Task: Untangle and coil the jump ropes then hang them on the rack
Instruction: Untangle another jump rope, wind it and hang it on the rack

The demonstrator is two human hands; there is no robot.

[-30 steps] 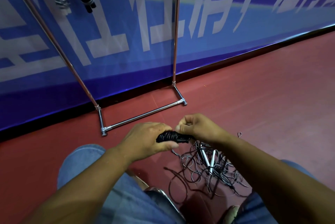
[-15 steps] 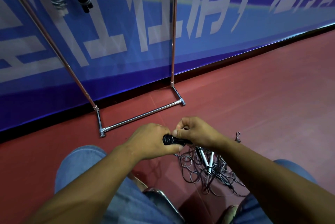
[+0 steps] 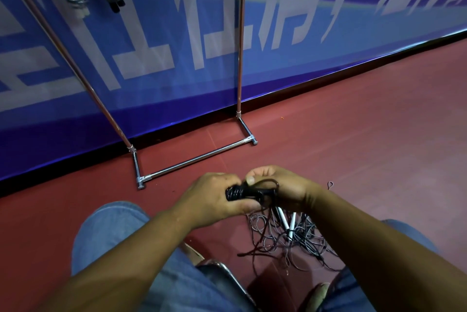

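While the left hand point(image 3: 214, 198) clamps the black coiled rope point(image 3: 242, 192) steady at centre, the right hand point(image 3: 280, 186) pinches its loose end, likely to finish the wrap; the tangled ropes point(image 3: 285, 233) lie at five o'clock, the rack point(image 3: 192, 160) at twelve.

We see both forearms point(image 3: 141, 261) bare right to the bottom edge of the frame, and the left hand point(image 3: 209, 200) and right hand point(image 3: 285, 188) bare too, with a short-cut thumbnail point(image 3: 250, 180) on the right. Faded blue denim jeans point(image 3: 113, 236) cover both knees, lower left and lower right. At bottom centre-right sits a tan shoe toe point(image 3: 317, 294).
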